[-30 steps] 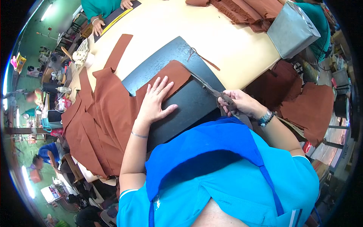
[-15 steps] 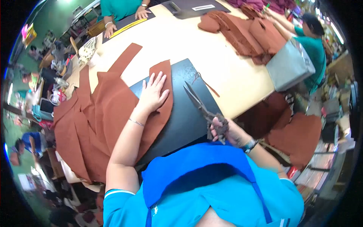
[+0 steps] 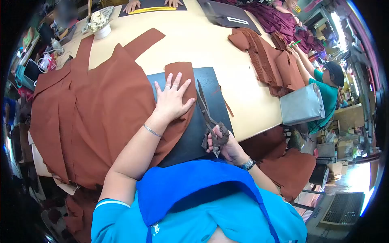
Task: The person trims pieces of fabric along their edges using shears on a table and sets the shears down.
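Note:
My left hand point(image 3: 173, 98) lies flat with fingers spread on a brown fabric piece point(image 3: 109, 97). Part of that fabric rests on a dark board point(image 3: 204, 77), and the rest spreads to the left over the table. In my right hand point(image 3: 225, 143) is a pair of scissors point(image 3: 206, 111), its handles wrapped in dark cloth. The blades point away from me over the board, just right of the fabric's edge and apart from it. A thin brown strip point(image 3: 227, 106) lies at the board's right edge.
On the pale table point(image 3: 190, 40) stand a white pot point(image 3: 102, 31) and a grey box point(image 3: 302, 104). More brown fabric point(image 3: 271, 60) is piled at the right. A co-worker point(image 3: 326, 89) sits there, and another person's hands point(image 3: 131, 6) rest at the far edge beside a yellow ruler point(image 3: 154, 9).
My view has turned, shifting the scene. The scissors have come closer to the fabric's right edge and point more straight ahead. My left hand stays flat on the fabric.

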Action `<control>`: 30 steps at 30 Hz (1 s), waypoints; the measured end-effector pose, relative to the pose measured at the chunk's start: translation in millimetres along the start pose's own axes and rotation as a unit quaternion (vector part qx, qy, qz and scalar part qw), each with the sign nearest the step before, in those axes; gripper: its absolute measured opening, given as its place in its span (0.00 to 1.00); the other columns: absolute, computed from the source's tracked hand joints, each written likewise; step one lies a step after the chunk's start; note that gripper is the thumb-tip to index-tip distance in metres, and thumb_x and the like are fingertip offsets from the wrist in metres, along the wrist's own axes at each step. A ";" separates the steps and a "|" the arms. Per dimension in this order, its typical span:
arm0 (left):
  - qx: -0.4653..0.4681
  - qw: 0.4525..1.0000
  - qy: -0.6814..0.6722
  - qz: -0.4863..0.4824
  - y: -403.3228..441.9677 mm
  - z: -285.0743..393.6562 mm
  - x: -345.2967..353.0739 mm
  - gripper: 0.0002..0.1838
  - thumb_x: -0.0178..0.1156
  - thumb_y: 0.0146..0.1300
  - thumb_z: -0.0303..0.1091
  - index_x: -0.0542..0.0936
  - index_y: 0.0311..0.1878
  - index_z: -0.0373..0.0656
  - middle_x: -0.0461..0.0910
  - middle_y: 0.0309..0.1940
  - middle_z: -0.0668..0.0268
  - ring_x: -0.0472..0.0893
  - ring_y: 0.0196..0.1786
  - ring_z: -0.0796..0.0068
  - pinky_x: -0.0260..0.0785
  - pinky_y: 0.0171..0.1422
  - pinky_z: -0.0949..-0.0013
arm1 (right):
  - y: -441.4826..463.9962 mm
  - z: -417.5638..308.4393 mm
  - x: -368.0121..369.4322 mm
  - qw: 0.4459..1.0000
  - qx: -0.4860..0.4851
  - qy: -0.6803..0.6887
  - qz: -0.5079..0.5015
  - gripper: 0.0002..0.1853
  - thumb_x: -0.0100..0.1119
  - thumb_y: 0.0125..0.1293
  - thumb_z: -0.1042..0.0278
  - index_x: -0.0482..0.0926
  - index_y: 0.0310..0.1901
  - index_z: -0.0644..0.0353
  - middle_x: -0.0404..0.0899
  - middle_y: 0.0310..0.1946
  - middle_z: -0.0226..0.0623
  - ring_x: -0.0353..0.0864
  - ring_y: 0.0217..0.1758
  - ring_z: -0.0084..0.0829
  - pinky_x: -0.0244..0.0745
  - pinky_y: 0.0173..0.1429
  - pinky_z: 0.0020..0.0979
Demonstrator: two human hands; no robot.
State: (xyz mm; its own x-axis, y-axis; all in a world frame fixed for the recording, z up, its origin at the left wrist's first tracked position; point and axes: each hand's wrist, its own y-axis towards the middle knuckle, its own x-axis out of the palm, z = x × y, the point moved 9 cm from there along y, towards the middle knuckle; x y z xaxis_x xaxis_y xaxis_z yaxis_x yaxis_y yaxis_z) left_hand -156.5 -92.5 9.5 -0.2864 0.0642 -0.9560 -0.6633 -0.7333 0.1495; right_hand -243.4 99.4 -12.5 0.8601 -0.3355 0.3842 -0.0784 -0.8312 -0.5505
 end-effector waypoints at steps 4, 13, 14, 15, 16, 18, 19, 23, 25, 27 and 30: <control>-0.002 1.000 -0.002 -0.001 -2.4 0.4 0.0 0.38 0.52 0.63 0.63 0.63 0.74 0.58 0.51 0.77 0.59 0.48 0.79 0.49 0.38 0.71 0.23 | 7.8 -6.2 6.0 0.999 -0.009 -0.029 0.011 0.17 0.56 0.72 0.50 0.74 0.39 0.57 0.76 0.26 0.29 0.77 0.27 0.21 0.79 0.35 0.26; 0.000 1.000 0.004 -0.005 -3.5 0.6 0.8 0.37 0.51 0.64 0.62 0.63 0.74 0.58 0.51 0.77 0.59 0.48 0.79 0.50 0.38 0.72 0.24 | 18.0 -9.4 4.3 0.996 -0.042 -0.082 0.017 0.13 0.61 0.69 0.55 0.75 0.41 0.57 0.76 0.25 0.28 0.76 0.24 0.18 0.77 0.33 0.23; -0.001 1.000 0.003 -0.003 -3.5 0.5 1.3 0.37 0.51 0.64 0.62 0.63 0.74 0.58 0.51 0.77 0.59 0.48 0.79 0.50 0.38 0.72 0.24 | 17.9 -9.2 4.2 0.995 -0.046 -0.082 0.014 0.13 0.61 0.69 0.56 0.75 0.41 0.57 0.76 0.25 0.28 0.76 0.24 0.18 0.77 0.33 0.23; -0.001 1.000 0.002 -0.002 -3.5 0.3 1.6 0.37 0.51 0.64 0.62 0.63 0.74 0.58 0.51 0.78 0.59 0.48 0.79 0.50 0.38 0.72 0.24 | 17.3 -9.3 4.4 0.995 -0.049 -0.082 0.011 0.12 0.61 0.69 0.57 0.75 0.42 0.57 0.76 0.25 0.28 0.75 0.24 0.18 0.76 0.33 0.23; -0.001 1.000 0.002 0.000 -3.3 0.0 1.8 0.37 0.51 0.64 0.62 0.63 0.74 0.58 0.51 0.78 0.59 0.48 0.79 0.50 0.38 0.72 0.24 | 17.1 -8.7 4.5 0.996 -0.051 -0.075 0.013 0.12 0.61 0.69 0.57 0.75 0.42 0.57 0.76 0.25 0.28 0.75 0.24 0.18 0.76 0.33 0.23; -0.004 1.000 0.006 -0.003 -3.7 1.2 1.3 0.37 0.51 0.64 0.62 0.63 0.74 0.58 0.51 0.78 0.59 0.48 0.79 0.50 0.38 0.72 0.24 | 16.4 -6.9 5.7 0.996 -0.055 -0.061 0.016 0.12 0.61 0.69 0.57 0.75 0.43 0.58 0.76 0.25 0.28 0.76 0.24 0.18 0.76 0.33 0.23; -0.006 1.000 0.009 -0.004 -4.0 1.5 1.1 0.37 0.51 0.64 0.62 0.63 0.74 0.58 0.51 0.78 0.59 0.48 0.79 0.50 0.38 0.71 0.23 | 16.6 -6.0 6.1 0.997 -0.055 -0.059 0.015 0.12 0.61 0.69 0.58 0.75 0.43 0.58 0.76 0.25 0.28 0.76 0.24 0.19 0.76 0.33 0.23; -0.009 1.000 0.006 0.001 -5.2 1.9 1.6 0.37 0.52 0.64 0.62 0.63 0.74 0.58 0.50 0.78 0.58 0.48 0.79 0.49 0.38 0.71 0.23 | 17.8 -3.9 4.4 0.996 -0.050 -0.067 0.010 0.13 0.61 0.70 0.58 0.75 0.43 0.58 0.76 0.25 0.28 0.76 0.25 0.19 0.76 0.32 0.23; -0.009 1.000 0.001 -0.002 -5.4 2.3 -0.3 0.37 0.52 0.63 0.62 0.63 0.74 0.58 0.50 0.78 0.58 0.48 0.79 0.49 0.39 0.71 0.23 | 17.9 -5.2 4.3 0.996 -0.048 -0.076 0.008 0.12 0.61 0.70 0.58 0.75 0.42 0.58 0.76 0.25 0.28 0.77 0.25 0.19 0.76 0.32 0.23; -0.009 1.000 0.002 -0.003 -5.6 2.4 -0.4 0.37 0.52 0.63 0.62 0.63 0.74 0.58 0.50 0.78 0.58 0.48 0.79 0.49 0.39 0.71 0.23 | 16.5 -8.4 6.4 0.995 -0.052 -0.082 0.009 0.12 0.60 0.70 0.57 0.75 0.41 0.58 0.76 0.25 0.28 0.77 0.25 0.19 0.76 0.32 0.23; -0.010 1.000 0.002 -0.003 -5.8 2.0 0.6 0.37 0.53 0.63 0.61 0.63 0.74 0.58 0.50 0.78 0.58 0.48 0.79 0.49 0.39 0.71 0.23 | 20.1 -14.7 9.3 0.997 -0.042 -0.070 0.016 0.14 0.61 0.70 0.54 0.74 0.38 0.57 0.76 0.25 0.27 0.76 0.25 0.18 0.76 0.32 0.22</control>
State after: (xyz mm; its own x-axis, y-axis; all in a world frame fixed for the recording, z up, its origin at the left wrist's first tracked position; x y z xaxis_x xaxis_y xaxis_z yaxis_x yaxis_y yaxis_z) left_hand -154.2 -86.8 8.6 -0.2795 0.0649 -0.9579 -0.6514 -0.7458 0.1395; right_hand -244.4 73.0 -9.1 0.9181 -0.3021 0.2564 -0.1437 -0.8568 -0.4952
